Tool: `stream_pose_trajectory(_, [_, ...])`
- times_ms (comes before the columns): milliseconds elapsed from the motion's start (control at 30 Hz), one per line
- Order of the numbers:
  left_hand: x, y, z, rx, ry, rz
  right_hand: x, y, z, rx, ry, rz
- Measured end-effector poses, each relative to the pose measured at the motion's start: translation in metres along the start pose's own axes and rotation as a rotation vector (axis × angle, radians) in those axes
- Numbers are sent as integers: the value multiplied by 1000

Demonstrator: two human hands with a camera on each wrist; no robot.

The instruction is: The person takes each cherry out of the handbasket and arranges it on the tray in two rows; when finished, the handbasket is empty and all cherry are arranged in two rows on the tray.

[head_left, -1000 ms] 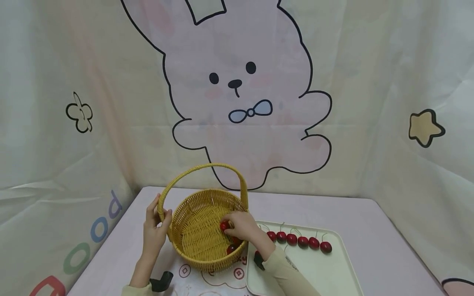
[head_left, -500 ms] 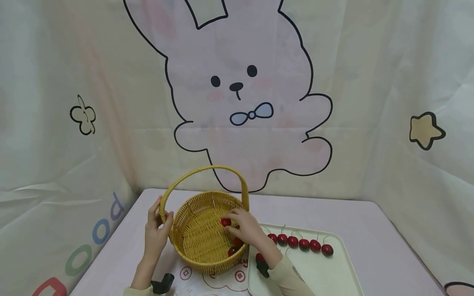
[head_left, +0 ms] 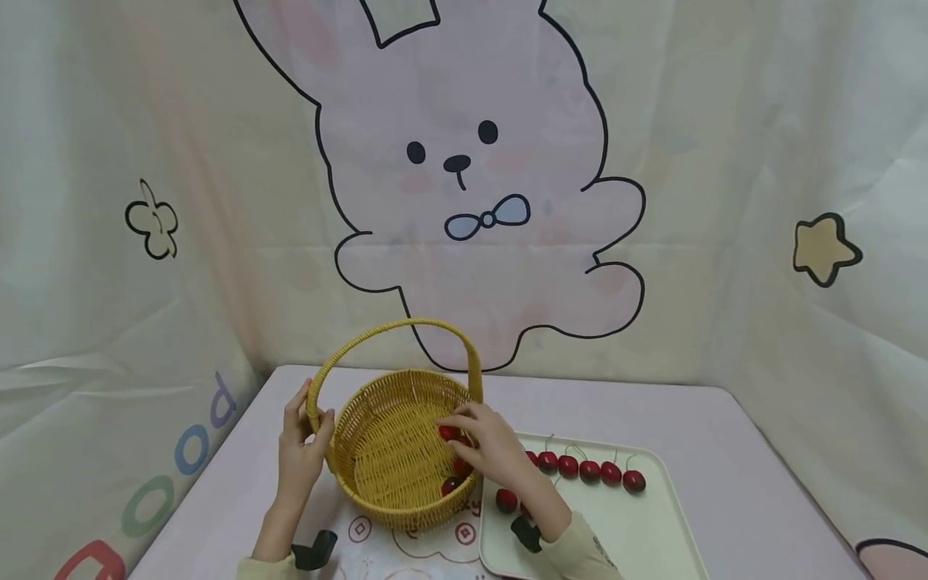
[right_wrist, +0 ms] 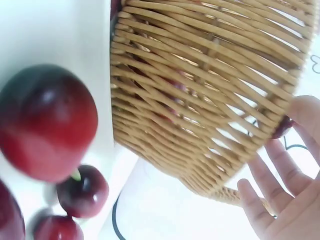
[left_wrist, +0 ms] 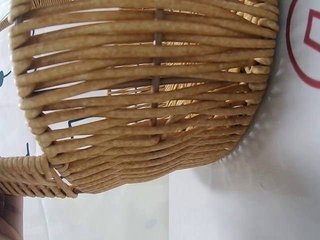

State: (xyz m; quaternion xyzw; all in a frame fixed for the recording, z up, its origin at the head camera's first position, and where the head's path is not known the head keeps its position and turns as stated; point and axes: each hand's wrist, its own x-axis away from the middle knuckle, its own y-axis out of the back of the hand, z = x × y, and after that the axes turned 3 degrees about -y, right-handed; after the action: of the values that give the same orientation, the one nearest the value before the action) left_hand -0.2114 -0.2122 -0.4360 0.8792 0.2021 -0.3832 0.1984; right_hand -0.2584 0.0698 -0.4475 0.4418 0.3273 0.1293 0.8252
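The round yellow wicker basket point(head_left: 391, 475) stands on the table, its tall handle point(head_left: 395, 325) arching above. My left hand point(head_left: 301, 451) grips the handle's left foot at the rim; in the left wrist view only a bit of that hand point(left_wrist: 11, 220) shows beside the woven wall point(left_wrist: 150, 100). My right hand point(head_left: 496, 447) reaches over the basket's right rim and pinches a red cherry point(head_left: 448, 432) between thumb and fingers. The right wrist view shows this cherry point(right_wrist: 283, 128) just past the rim. More cherries point(head_left: 450, 486) lie inside the basket's right side, partly hidden by the hand.
Right of the basket, a cream tray point(head_left: 623, 532) carries a row of dark red cherries point(head_left: 590, 472) with stems. Another cherry point(head_left: 506, 500) sits near its left edge, by the right wrist. A patterned cloth point(head_left: 362, 556) lies in front of the basket.
The right hand has shifted slightly right and away from me, toward the basket's right wall, with the cherry. More of the tray's near-left cherry shows. The left hand keeps its grip.
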Motion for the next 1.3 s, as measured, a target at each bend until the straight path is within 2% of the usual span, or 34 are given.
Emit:
stream_pose_trajectory(200, [-1, 1, 0, -2, 4, 1, 8, 10, 0, 20, -26, -15])
stream_pose_trajectory(367, [0, 1, 0, -12, 33, 22, 19, 16, -6, 31, -6, -88])
stream_pose_trajectory(467, [0, 1, 0, -5, 53, 26, 26, 20, -8, 36, -18, -100])
stream_pose_trajectory(767, [-1, 0, -1, -6, 46, 1, 45, 36, -17, 32, -118, -83])
stream_pose_trajectory(1033, [-1, -1, -2, -8, 39, 0, 62, 46, -28, -101, -190, -44])
stream_pose_trajectory(1300, [-1, 0, -2, -11, 15, -6, 76, 52, -38, -132, -254, -16])
